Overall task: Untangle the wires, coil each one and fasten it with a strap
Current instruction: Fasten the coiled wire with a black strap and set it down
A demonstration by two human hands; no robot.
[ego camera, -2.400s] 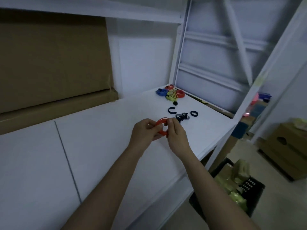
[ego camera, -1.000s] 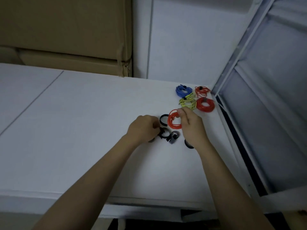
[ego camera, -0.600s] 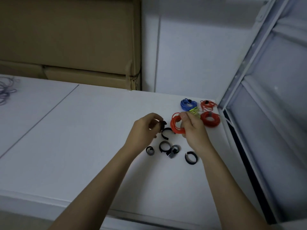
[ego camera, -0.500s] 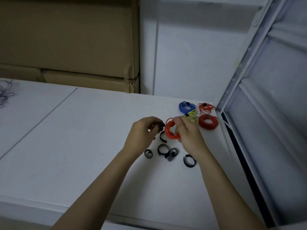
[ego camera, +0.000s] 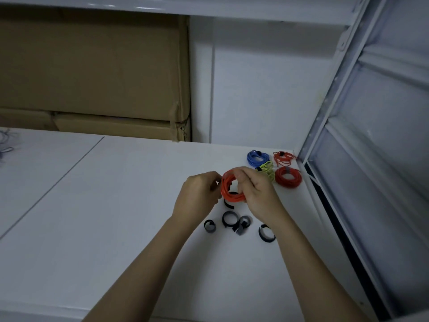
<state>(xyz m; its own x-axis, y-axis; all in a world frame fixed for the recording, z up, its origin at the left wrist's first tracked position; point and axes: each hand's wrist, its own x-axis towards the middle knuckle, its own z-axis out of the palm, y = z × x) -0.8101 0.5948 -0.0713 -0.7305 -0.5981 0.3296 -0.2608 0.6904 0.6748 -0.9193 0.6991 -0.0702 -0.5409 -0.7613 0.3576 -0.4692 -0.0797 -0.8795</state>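
An orange coiled wire (ego camera: 226,189) is held above the white table (ego camera: 116,205) by my right hand (ego camera: 257,194), which grips its right side. My left hand (ego camera: 197,196) pinches the coil's left edge, with a black strap tucked between its fingertips and mostly hidden. Several loose black straps (ego camera: 229,219) lie curled on the table just below the hands. Coiled and strapped wires rest at the far right: a blue coil (ego camera: 256,158), a yellow-green coil (ego camera: 268,169), a thin red coil (ego camera: 283,157) and a thick red coil (ego camera: 287,181).
Tangled grey wires (ego camera: 5,140) lie at the table's far left edge. Cardboard boxes (ego camera: 92,77) stand against the back. A white metal frame (ego camera: 325,140) borders the table on the right, with a dark gap below it. A shelf runs overhead.
My left hand picked a black strap off the table and brought it to the orange coil. Both hands now meet at the coil, lifted slightly toward me.
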